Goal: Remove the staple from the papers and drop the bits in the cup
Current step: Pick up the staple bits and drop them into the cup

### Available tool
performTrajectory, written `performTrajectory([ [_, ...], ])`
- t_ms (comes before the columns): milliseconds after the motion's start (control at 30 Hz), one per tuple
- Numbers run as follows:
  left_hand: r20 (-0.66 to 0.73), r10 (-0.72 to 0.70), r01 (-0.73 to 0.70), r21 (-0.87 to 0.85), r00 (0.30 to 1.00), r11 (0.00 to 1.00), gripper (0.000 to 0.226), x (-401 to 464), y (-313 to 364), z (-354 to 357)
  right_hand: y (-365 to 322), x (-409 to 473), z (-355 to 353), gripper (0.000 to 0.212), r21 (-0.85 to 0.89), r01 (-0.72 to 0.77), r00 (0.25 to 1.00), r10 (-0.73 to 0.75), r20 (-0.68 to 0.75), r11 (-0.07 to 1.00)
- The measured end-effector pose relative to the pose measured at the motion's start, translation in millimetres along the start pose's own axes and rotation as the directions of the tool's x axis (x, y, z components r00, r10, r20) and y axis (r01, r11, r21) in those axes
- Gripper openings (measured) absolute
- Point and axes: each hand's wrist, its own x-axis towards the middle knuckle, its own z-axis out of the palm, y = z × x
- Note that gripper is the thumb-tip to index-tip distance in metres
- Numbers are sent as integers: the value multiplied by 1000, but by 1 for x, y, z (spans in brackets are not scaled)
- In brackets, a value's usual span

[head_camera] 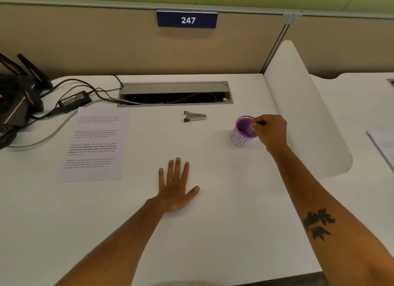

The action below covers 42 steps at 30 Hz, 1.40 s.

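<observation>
The white tabletop (pixel 213 232) carries all items and shows wide bare surface between and in front of both hands; its right edge meets a white curved divider (pixel 302 106), which stands just beyond the right hand's knuckles. The papers (pixel 94 145), a printed sheet lying flat, rest well to the left of the left hand's fingers (pixel 178 166), apart from them. The left hand (pixel 175 189) lies palm down on the tabletop with fingers straight and spread, holding nothing. The right hand (pixel 270 132) is held at the cup (pixel 243 131), with curled fingers pinched together over the cup's right rim; whether a staple bit sits between the fingertips is too small to tell. The cup, purple inside with a white marked label outside, stands upright directly left of and below the right fingertips. The staple remover (pixel 195 116) lies on the tabletop beyond the left fingers and left of the cup, apart from both hands. A recessed cable tray (pixel 174 93) runs along the far edge behind it. A black power adapter (pixel 74 101) with cables sits beyond the papers' far edge. A few small dark specks (pixel 234 165) lie on the tabletop between the two hands.
</observation>
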Motion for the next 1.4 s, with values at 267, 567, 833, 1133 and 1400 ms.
performTrajectory([
  [267, 11, 0, 0, 1, 1000, 1000, 107, 1, 0, -1, 0, 7, -1, 19, -196, 165, 986, -165, 15, 967],
  [567, 17, 3, -3, 0, 1000, 1000, 109, 1, 0, -2, -1, 6, -1, 9, -163, 170, 985, -173, -9, 972],
  [833, 15, 3, -3, 2, 1000, 1000, 109, 0, 1, -3, 3, -3, -4, 10, -105, 198, 974, -207, -86, 975],
  [1133, 8, -6, 5, 18, 1000, 1000, 105, 1, 0, -2, 27, -87, 12, 13, 272, -25, 985, 70, -157, 962],
  [1400, 3, 0, 0, 4, 1000, 1000, 112, 2, 0, -1, 68, -162, 70, 61, -333, -62, 995, 85, 55, 941],
])
